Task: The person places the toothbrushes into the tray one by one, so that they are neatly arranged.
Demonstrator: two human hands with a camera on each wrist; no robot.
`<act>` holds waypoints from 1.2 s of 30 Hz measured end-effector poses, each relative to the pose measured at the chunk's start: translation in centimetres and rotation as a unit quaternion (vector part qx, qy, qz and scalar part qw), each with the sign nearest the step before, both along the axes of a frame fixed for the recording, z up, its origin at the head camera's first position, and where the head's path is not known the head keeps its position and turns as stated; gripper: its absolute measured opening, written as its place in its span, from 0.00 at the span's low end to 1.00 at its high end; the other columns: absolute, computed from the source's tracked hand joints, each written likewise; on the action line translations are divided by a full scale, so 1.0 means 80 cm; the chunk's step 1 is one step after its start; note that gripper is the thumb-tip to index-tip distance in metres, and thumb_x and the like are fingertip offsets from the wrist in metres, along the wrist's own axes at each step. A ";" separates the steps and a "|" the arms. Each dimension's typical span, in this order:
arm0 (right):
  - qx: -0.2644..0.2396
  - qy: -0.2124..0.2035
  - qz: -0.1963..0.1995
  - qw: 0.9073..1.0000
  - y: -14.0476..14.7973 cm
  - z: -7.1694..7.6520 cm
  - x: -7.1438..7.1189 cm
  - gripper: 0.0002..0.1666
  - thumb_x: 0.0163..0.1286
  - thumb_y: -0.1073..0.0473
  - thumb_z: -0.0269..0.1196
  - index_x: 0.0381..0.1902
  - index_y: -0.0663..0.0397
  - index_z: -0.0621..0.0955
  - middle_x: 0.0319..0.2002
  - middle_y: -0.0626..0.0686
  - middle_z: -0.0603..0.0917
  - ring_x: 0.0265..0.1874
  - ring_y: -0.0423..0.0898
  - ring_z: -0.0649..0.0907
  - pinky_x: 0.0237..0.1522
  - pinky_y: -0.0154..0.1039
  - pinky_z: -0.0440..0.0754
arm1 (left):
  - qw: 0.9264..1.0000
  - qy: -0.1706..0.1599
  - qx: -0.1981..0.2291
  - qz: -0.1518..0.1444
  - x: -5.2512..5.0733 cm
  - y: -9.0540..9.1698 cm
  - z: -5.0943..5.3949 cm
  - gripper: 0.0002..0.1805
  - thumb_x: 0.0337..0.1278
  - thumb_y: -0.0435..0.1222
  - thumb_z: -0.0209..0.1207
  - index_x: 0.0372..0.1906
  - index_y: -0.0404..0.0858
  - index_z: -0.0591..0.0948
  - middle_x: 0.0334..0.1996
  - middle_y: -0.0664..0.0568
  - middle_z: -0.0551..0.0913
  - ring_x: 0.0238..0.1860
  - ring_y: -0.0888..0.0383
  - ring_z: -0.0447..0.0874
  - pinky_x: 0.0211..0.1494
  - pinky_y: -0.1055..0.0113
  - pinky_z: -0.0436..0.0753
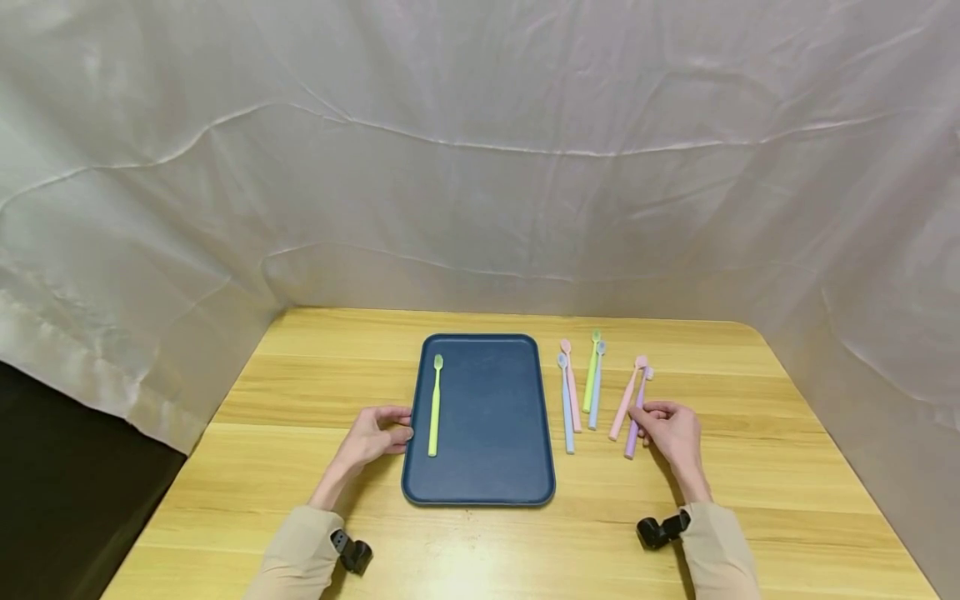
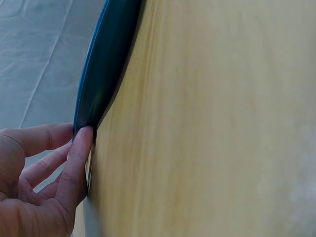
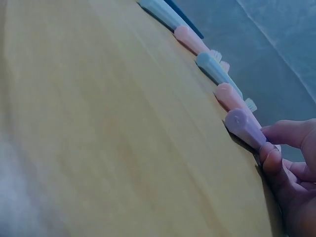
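Observation:
A dark blue tray [image 1: 491, 417] lies flat on the wooden table, with one yellow-green toothbrush [image 1: 434, 412] lengthwise near its left side. My left hand [image 1: 372, 435] is at the tray's left edge; in the left wrist view its thumb and a finger pinch the tray rim [image 2: 106, 64]. To the right of the tray, my right hand [image 1: 675, 435] pinches a purple toothbrush [image 1: 631, 442] by its handle between thumb and finger. The brush's handle end [image 3: 243, 127] shows in the right wrist view. A pink toothbrush [image 1: 622, 412] lies right beside it.
Between the tray and my right hand lie two blue toothbrushes [image 1: 567, 417], another pink toothbrush [image 1: 573, 392] and a second yellow-green toothbrush [image 1: 590, 383], heads toward the back. Pale grey cloth [image 1: 480, 200] hangs behind the table [image 1: 330, 350] and along its sides.

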State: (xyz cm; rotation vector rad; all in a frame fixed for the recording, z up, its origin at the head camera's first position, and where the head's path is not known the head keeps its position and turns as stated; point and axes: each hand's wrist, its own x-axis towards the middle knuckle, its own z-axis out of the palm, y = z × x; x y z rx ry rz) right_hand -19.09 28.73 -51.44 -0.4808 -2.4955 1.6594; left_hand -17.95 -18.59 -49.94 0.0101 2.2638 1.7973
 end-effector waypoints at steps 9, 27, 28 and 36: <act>0.049 -0.018 -0.011 0.999 -0.004 0.003 -0.007 0.19 0.62 0.61 0.65 0.45 0.73 0.83 0.18 0.44 0.84 0.12 0.37 0.80 0.17 0.34 0.84 | 1.000 0.002 0.000 0.000 0.000 0.000 0.000 0.24 0.60 0.24 0.61 0.61 0.19 0.75 0.55 0.26 0.79 0.38 0.57 0.86 0.43 0.60 0.91; 0.021 0.007 -0.054 0.998 -0.009 -0.003 -0.001 0.17 0.67 0.62 0.60 0.47 0.72 0.82 0.18 0.37 0.80 0.13 0.33 0.77 0.14 0.29 0.78 | 1.000 0.003 0.006 -0.006 -0.001 0.000 0.002 0.24 0.60 0.24 0.61 0.61 0.19 0.74 0.54 0.26 0.79 0.39 0.57 0.86 0.43 0.60 0.91; 0.019 0.011 -0.056 0.998 -0.010 -0.004 -0.001 0.17 0.67 0.62 0.60 0.47 0.72 0.82 0.18 0.37 0.80 0.13 0.32 0.77 0.14 0.28 0.78 | 1.000 0.003 0.006 -0.005 0.000 0.000 0.002 0.24 0.60 0.24 0.61 0.61 0.19 0.74 0.54 0.26 0.79 0.39 0.57 0.86 0.43 0.60 0.91; -0.022 0.016 -0.053 0.998 -0.009 -0.005 0.001 0.19 0.69 0.62 0.59 0.51 0.74 0.79 0.17 0.34 0.82 0.14 0.31 0.77 0.15 0.27 0.77 | 1.000 0.002 0.002 -0.004 0.001 0.000 -0.001 0.24 0.61 0.25 0.61 0.61 0.19 0.74 0.55 0.26 0.79 0.39 0.56 0.87 0.44 0.59 0.91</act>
